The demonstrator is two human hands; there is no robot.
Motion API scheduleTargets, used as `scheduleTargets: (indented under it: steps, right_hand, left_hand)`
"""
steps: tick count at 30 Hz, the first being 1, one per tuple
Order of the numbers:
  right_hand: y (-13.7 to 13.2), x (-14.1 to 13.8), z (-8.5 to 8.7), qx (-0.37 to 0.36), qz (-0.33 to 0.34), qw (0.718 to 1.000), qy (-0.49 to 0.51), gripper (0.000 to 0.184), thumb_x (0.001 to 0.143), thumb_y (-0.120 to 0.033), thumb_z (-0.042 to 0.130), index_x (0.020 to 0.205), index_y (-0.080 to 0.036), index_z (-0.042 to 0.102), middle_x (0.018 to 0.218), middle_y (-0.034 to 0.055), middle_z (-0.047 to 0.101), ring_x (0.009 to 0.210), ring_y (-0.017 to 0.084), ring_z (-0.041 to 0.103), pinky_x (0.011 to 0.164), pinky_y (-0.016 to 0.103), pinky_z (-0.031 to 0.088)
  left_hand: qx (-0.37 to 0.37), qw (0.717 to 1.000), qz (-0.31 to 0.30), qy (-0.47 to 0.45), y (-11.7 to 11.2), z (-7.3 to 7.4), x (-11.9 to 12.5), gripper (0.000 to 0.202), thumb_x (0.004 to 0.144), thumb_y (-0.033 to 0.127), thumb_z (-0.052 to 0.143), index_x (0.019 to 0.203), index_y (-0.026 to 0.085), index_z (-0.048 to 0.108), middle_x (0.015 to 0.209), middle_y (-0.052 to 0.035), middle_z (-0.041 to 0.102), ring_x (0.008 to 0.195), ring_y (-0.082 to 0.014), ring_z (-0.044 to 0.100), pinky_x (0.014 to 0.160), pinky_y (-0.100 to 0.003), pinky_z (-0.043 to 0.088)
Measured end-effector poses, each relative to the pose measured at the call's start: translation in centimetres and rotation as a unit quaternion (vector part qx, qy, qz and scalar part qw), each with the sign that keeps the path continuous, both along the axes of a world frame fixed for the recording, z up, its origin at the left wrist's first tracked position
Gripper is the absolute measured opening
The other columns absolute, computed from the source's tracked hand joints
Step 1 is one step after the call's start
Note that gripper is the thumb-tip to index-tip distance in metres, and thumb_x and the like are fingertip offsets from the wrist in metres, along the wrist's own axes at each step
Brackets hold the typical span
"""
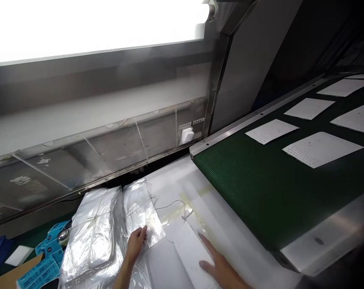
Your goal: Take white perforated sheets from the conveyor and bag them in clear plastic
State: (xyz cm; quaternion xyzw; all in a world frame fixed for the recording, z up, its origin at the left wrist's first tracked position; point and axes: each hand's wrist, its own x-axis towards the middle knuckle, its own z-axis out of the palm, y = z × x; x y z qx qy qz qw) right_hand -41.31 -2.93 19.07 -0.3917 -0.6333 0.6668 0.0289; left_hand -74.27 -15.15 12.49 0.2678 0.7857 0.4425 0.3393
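On the white desk (230, 237) beside the green conveyor belt (260, 188), our left hand (135, 243) lay fingers open on a clear bag (141, 214), our right hand (219, 267) flat on a white sheet (189, 251); the sheet was not yet bagged, more sheets (322, 149) waiting on the belt

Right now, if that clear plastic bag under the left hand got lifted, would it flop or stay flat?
The clear plastic bag would probably flop: it looks thin and wrinkled. Its glossy sheen suggests it is slippery. The left hand presses it with flat fingers, so it seems light.
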Motion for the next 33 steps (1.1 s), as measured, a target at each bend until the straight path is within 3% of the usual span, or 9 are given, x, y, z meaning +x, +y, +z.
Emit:
scheduleTargets:
  steps: [5, 9, 12, 14, 17, 22, 27, 30, 33]
  right_hand:
    - [0.7, -8.0, 1.6, -0.136, -0.060, 0.981, 0.122, 0.077, 0.084, -0.043, 0.054, 0.144, -0.036, 0.008, 0.149, 0.0016, 0.030, 0.124, 0.025, 0.046, 0.093, 0.038, 0.046]
    - [0.7, -12.6, -1.1, -0.180, -0.048, 0.979, 0.080, 0.088, 0.076, -0.036, 0.062, 0.146, -0.024, 0.010, 0.139, 0.0102, 0.045, 0.116, 0.025, 0.053, 0.091, 0.036, 0.046]
    - [0.6, -13.3, -3.0, -0.168, -0.041, 0.984, 0.033, 0.091, 0.070, -0.028, 0.066, 0.145, -0.019, 0.015, 0.137, 0.0137, 0.047, 0.115, 0.027, 0.053, 0.094, 0.039, 0.043]
    - [0.4, -13.2, -3.2, -0.151, -0.038, 0.987, 0.025, 0.090, 0.070, -0.028, 0.065, 0.145, -0.020, 0.016, 0.138, 0.0132, 0.045, 0.117, 0.028, 0.051, 0.095, 0.040, 0.041]
    - [0.2, -13.3, -1.6, -0.122, -0.034, 0.990, 0.057, 0.084, 0.076, -0.033, 0.060, 0.145, -0.022, 0.015, 0.143, 0.0100, 0.038, 0.123, 0.024, 0.045, 0.099, 0.037, 0.038]
    - [-0.5, -14.6, 3.2, -0.075, -0.020, 0.989, 0.128, 0.075, 0.084, -0.039, 0.053, 0.145, -0.033, 0.010, 0.146, 0.0016, 0.035, 0.125, 0.021, 0.043, 0.099, 0.036, 0.039]
    - [-1.8, -14.9, 8.0, 0.098, 0.013, 0.986, 0.136, 0.058, 0.087, -0.040, 0.049, 0.141, -0.035, 0.028, 0.145, -0.0016, 0.037, 0.132, 0.023, 0.033, 0.109, 0.040, 0.027]
    - [-2.8, -13.9, 9.6, 0.122, 0.070, 0.982, 0.126, 0.057, 0.083, -0.046, 0.055, 0.136, -0.038, 0.038, 0.140, -0.0014, 0.044, 0.129, 0.026, 0.038, 0.107, 0.042, 0.029]
    - [-3.6, -12.2, 9.9, 0.125, 0.081, 0.979, 0.136, 0.045, 0.083, -0.042, 0.055, 0.127, -0.033, 0.050, 0.130, -0.0004, 0.054, 0.122, 0.024, 0.045, 0.105, 0.037, 0.033]
  left_hand:
    - [0.005, 1.000, 0.012, 0.004, 0.5, 0.2, -0.2, 0.047, 0.078, 0.061, 0.048, 0.056, 0.019, 0.052, 0.055, 0.0022, 0.052, 0.058, -0.0171, 0.049, 0.060, -0.029, 0.039]
    - [0.011, 0.999, 0.040, 0.002, 0.3, 1.4, -0.9, 0.049, 0.075, 0.063, 0.050, 0.057, 0.018, 0.054, 0.057, 0.0003, 0.056, 0.062, -0.0196, 0.054, 0.062, -0.031, 0.042]
    - [0.024, 0.997, 0.075, -0.006, -0.1, 3.2, -2.3, 0.049, 0.073, 0.064, 0.052, 0.063, 0.017, 0.059, 0.063, -0.0019, 0.061, 0.066, -0.0213, 0.058, 0.066, -0.033, 0.045]
    - [0.039, 0.994, 0.097, -0.016, -0.3, 4.6, -3.5, 0.048, 0.071, 0.064, 0.055, 0.068, 0.016, 0.061, 0.068, -0.0029, 0.063, 0.070, -0.0214, 0.059, 0.068, -0.033, 0.046]
    - [0.065, 0.991, 0.114, -0.040, -0.3, 7.0, -4.9, 0.046, 0.069, 0.061, 0.059, 0.071, 0.015, 0.062, 0.075, -0.0046, 0.065, 0.074, -0.0201, 0.060, 0.068, -0.030, 0.047]
    - [0.100, 0.985, 0.112, -0.083, 0.3, 11.5, -4.6, 0.041, 0.068, 0.056, 0.065, 0.068, 0.015, 0.060, 0.073, -0.0039, 0.063, 0.071, -0.0176, 0.060, 0.064, -0.027, 0.049]
    - [0.127, 0.981, 0.066, -0.129, 0.0, 15.1, 0.9, 0.032, 0.074, 0.049, 0.063, 0.065, 0.018, 0.057, 0.070, 0.0015, 0.059, 0.068, -0.0153, 0.056, 0.064, -0.027, 0.050]
    - [0.139, 0.973, 0.071, -0.169, -1.1, 15.5, 5.1, 0.030, 0.078, 0.044, 0.062, 0.065, 0.017, 0.057, 0.066, 0.0016, 0.058, 0.065, -0.0135, 0.053, 0.062, -0.025, 0.048]
    - [0.158, 0.954, 0.112, -0.228, -2.5, 15.2, 8.4, 0.031, 0.076, 0.043, 0.065, 0.064, 0.016, 0.057, 0.067, -0.0008, 0.059, 0.069, -0.0148, 0.055, 0.067, -0.027, 0.049]
